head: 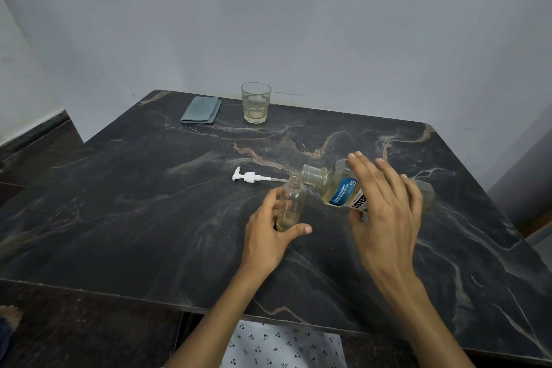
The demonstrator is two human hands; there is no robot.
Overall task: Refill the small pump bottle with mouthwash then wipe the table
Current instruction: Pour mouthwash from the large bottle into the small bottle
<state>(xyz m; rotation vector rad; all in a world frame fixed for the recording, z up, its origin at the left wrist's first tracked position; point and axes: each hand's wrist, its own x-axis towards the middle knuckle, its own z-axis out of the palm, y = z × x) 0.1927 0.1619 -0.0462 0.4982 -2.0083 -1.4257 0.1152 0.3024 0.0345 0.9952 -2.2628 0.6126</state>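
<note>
The small clear bottle (291, 203) stands on the dark marble table (134, 203) with its neck open and a little yellowish liquid at its bottom. My left hand (268, 239) grips its lower part. My right hand (385, 209) holds the large mouthwash bottle (334, 185) tipped on its side, its wide mouth pointing at the small bottle's neck. The white pump head (254, 177) lies on the table just behind and left of the small bottle. A folded blue-grey cloth (200, 109) lies at the far edge.
A glass tumbler (255, 102) with a little pale liquid stands at the far edge, right of the cloth. A grey wall rises behind the table. Below the near edge, patterned fabric (283, 346) covers my lap.
</note>
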